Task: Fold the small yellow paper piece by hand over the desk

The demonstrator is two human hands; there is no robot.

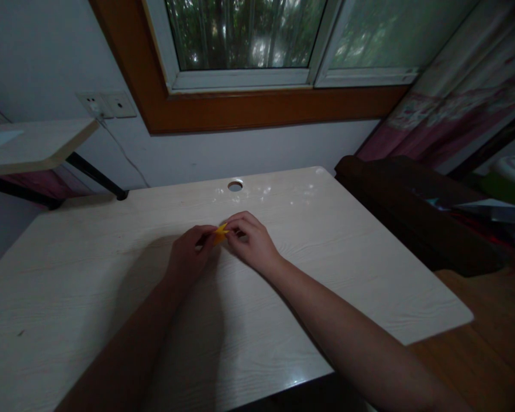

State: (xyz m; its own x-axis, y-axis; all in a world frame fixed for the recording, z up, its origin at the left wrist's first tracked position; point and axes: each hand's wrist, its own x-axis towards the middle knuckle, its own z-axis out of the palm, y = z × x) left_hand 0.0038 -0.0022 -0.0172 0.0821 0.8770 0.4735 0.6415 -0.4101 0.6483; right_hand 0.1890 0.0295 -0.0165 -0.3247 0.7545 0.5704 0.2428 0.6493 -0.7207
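Observation:
A small piece of folded yellow paper (220, 233) is held between my two hands over the middle of the pale wood-grain table (347, 274). My left hand (192, 247) pinches its left side with thumb and forefinger. On the opposite side, my right hand (251, 239) has its fingertips and thumb closed on the paper's right edge. Pointed flaps stick up between the fingertips. Part of the paper is hidden by the fingers, so its full shape cannot be made out.
Behind the hands, a round cable hole (235, 186) opens near the table's back edge. A raised shelf (47, 143) on black legs stands at the left. A cable (120, 146) hangs from the wall socket (92, 105). Dark wooden furniture (412, 212) adjoins the right side.

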